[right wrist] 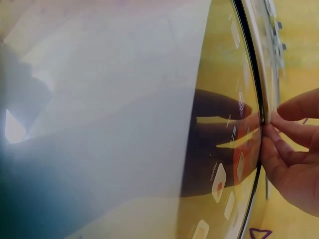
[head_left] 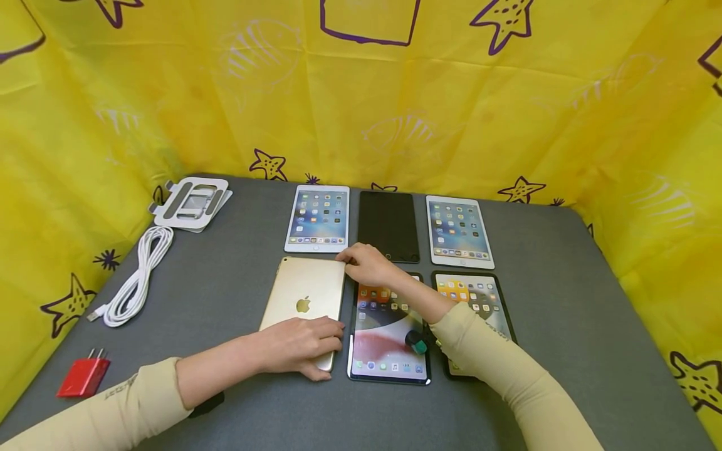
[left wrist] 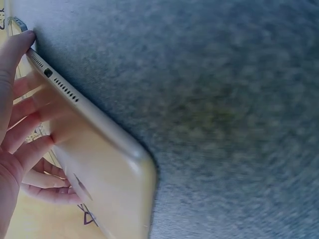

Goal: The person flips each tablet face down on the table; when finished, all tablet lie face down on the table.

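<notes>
A gold tablet (head_left: 313,282) lies with its back up, at centre-left in the head view. Across its lower part rests my left hand (head_left: 299,344), fingertips at the right edge and thumb by the bottom edge. In the left wrist view this hand (left wrist: 15,149) has its thumb at the edge of the gold tablet (left wrist: 114,169), near the port. My right hand (head_left: 369,264) pinches the upper right corner. The right wrist view has the fingers of this hand (right wrist: 296,149) at a thin edge, behind a glossy screen (right wrist: 124,99).
A lit tablet (head_left: 386,351) lies right of the gold one, another (head_left: 474,294) partly under my right sleeve. Behind are two white tablets (head_left: 318,216) (head_left: 459,232) and a dark one (head_left: 388,225). At left are a stand (head_left: 192,203), white cable (head_left: 141,275) and red charger (head_left: 83,377).
</notes>
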`<state>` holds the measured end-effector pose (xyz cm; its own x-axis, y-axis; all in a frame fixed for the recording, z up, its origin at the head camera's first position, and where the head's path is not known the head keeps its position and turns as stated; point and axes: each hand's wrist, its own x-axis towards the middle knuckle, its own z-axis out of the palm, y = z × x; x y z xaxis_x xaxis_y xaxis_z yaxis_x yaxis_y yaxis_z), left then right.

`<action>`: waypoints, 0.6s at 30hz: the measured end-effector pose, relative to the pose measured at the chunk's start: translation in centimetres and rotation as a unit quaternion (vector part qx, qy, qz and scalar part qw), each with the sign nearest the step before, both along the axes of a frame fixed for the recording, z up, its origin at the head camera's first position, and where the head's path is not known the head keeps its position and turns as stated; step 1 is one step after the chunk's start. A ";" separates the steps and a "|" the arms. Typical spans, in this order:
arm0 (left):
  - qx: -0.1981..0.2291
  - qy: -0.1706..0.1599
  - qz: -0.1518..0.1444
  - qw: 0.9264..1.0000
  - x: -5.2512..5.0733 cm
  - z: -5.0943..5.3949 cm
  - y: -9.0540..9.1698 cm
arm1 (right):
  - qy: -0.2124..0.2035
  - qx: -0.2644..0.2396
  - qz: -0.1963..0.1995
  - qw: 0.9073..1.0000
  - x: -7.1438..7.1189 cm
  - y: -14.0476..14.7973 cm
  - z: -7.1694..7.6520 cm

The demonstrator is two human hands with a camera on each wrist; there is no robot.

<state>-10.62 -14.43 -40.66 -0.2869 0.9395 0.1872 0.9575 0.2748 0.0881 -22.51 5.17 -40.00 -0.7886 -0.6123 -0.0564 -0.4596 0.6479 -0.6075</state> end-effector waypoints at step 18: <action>-0.032 -0.074 0.088 0.993 0.5 -0.2 -0.7 | -0.020 -0.030 -0.013 0.999 0.0 0.4 -0.3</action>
